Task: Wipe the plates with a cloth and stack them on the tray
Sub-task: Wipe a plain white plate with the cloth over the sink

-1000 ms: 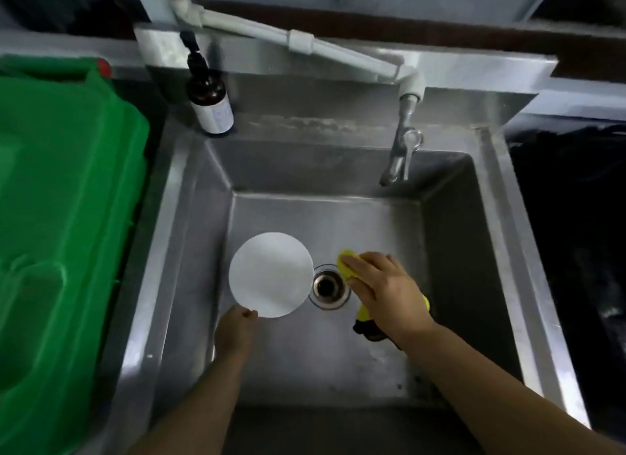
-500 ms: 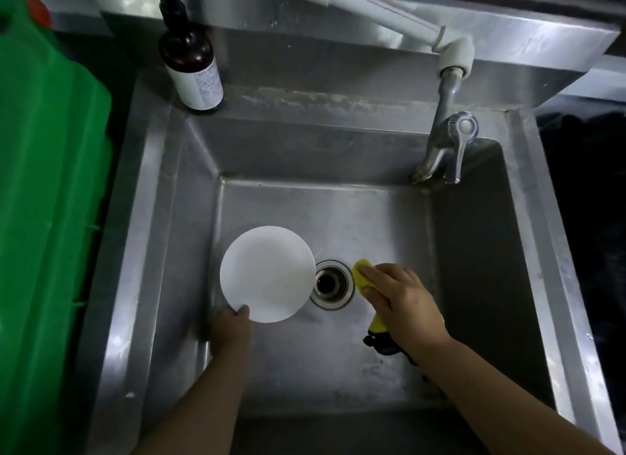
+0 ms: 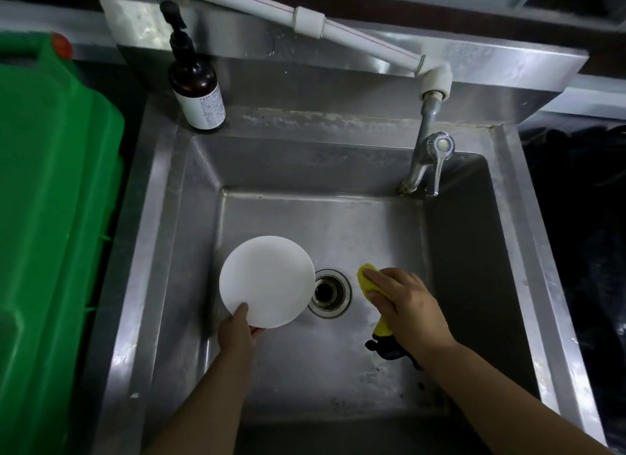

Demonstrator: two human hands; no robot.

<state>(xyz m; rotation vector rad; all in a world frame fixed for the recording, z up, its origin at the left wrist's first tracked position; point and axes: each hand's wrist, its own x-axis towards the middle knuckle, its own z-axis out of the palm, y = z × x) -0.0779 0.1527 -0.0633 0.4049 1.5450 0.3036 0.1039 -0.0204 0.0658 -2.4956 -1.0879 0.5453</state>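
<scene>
Down in the deep stainless-steel sink basin [image 3: 338, 370], the left hand [image 3: 237, 332] pinches the near rim of a round white plate [image 3: 266, 281], thumb on top and the fingers tucked beneath it. The plate sits over the left part of the basin floor, close to the left wall, and its right edge overlaps the rim of the round metal drain [image 3: 329, 293]. Whether it rests on the floor or is raised a little, I cannot tell.

Just right of the drain, the right hand [image 3: 410, 307] lies flat, fingers together, pressing a yellow cloth [image 3: 367, 281] onto the basin floor — only the cloth's far corner and a strip near the wrist show. A dark piece [image 3: 386, 349] pokes out beside the wrist; what it is I cannot make out.

There is bare steel floor toward the back wall and toward the near wall. The chrome tap [image 3: 426, 163] hangs over the back right corner, fed by a white plastic pipe [image 3: 305, 17] running along the splashback. A brown pump bottle with a white label [image 3: 196, 81] stands on the back left ledge — well apart from both hands. A large green plastic bin [image 3: 50, 217] crowds the sink's left rim.
</scene>
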